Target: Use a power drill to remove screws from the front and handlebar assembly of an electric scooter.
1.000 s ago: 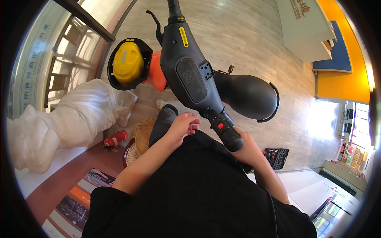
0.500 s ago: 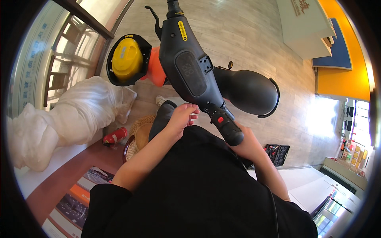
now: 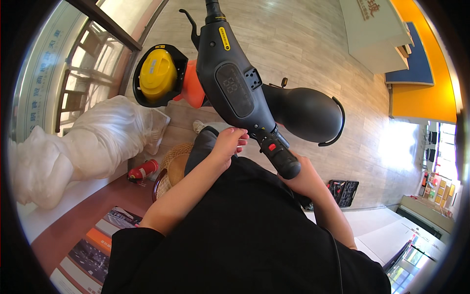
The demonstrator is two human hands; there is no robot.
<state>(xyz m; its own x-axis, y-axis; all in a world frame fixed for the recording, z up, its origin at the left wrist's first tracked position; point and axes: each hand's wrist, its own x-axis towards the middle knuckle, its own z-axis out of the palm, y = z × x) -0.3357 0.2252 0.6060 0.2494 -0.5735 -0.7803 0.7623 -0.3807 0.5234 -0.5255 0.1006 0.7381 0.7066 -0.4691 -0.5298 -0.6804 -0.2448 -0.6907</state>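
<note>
The black handlebar unit (image 3: 223, 46) of an electric scooter crosses in front of me, with a dark display panel (image 3: 235, 90) in its middle. Its near end is a black grip (image 3: 280, 159) bearing a red button (image 3: 272, 146). My left hand (image 3: 231, 143) is beside the unit's near edge, left of the grip, fingers curled inward with the fingertips close to the casing; what they hold, if anything, cannot be made out. Beneath and right of the grip's end is my right hand (image 3: 301, 177), its fingers mostly hidden. A black brake lever (image 3: 190, 27) sticks out at the far end.
The scooter's black seat (image 3: 311, 115) is to the right, and a yellow dome-shaped part (image 3: 158, 74) in a black surround to the left. A white statue (image 3: 93, 142), a red fire extinguisher (image 3: 143, 169) and a woven chair (image 3: 164, 183) stand left. An open toolbox (image 3: 344, 192) lies right.
The view has shifted very slightly. My left hand has moved a touch to the right along the casing; the right hand is in nearly the same place.
</note>
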